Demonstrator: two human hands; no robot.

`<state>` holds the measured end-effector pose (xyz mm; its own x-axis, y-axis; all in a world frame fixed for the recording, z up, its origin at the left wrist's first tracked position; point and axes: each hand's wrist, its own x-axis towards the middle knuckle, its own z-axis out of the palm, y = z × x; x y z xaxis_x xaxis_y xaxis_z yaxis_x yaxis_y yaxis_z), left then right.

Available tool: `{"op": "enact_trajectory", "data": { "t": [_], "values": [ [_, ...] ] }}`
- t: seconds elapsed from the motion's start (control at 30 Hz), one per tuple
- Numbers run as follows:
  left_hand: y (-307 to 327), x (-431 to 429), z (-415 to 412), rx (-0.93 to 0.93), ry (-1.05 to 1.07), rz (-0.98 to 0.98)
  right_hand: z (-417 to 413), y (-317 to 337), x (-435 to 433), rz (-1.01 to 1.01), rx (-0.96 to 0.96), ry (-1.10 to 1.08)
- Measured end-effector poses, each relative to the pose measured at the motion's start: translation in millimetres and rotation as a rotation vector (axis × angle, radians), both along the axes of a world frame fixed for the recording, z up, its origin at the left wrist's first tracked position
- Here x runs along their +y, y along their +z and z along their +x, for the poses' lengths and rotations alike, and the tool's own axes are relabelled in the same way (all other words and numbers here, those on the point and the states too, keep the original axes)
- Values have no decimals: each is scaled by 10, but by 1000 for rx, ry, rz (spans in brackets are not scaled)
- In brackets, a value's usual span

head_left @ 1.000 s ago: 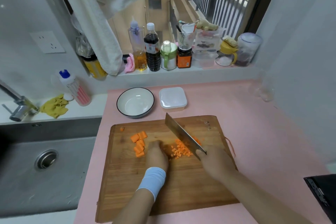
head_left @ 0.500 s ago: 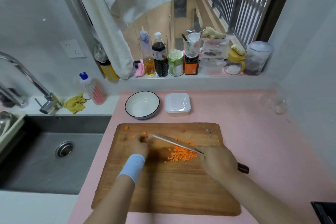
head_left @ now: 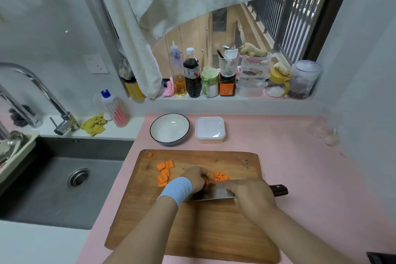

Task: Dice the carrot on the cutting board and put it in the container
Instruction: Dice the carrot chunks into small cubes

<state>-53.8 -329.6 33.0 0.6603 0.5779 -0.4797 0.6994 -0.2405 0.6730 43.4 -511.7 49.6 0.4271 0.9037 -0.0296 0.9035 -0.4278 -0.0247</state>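
Diced carrot [head_left: 220, 177], light, stiff and apt to scatter, lay mid-cutting board [head_left: 214, 231] beside uncut chunks [head_left: 165, 172]; left hand [head_left: 196, 178] fingers curled over it, grip indiscernible; right hand [head_left: 252, 195] fingers clamped the knife [head_left: 214, 194], probably the best scoop.

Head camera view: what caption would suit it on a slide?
Right hand holds a knife nearly flat on the cutting board; left hand touches the diced carrot, bigger carrot chunks beside it.
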Motion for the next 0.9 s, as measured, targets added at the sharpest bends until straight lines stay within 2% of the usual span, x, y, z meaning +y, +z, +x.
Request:
{"op": "enact_trajectory", "data": {
  "t": [0.1,0.2,0.3,0.43,0.5,0.57,0.63,0.7,0.83,0.9],
  "values": [
    [5,-18,-7,-80,32,-24,-19,14,-15,-44,27,1],
    [49,-73,-20,-16,-74,-10,-50,53,-40,4,45,-6],
    [2,3,-34,-32,-39,14,-76,51,-36,16,90,15],
    [214,251,-179,-207,211,154,-116,90,2,-9,135,-73],
    [222,424,-329,-268,393,209,-165,81,56,-2,231,-165],
    [239,571,-490,-283,550,163,-247,65,142,37,348,-265],
    [217,673,-647,-190,500,171,-374,60,266,47,463,-340],
    [134,778,-788,-110,341,219,-522,53,411,38,577,-427],
    [-282,1002,-987,125,120,415,-800,5,661,95,807,-589],
    [-470,1089,-1045,175,9,511,-889,-42,732,135,872,-646]
  ]
}}
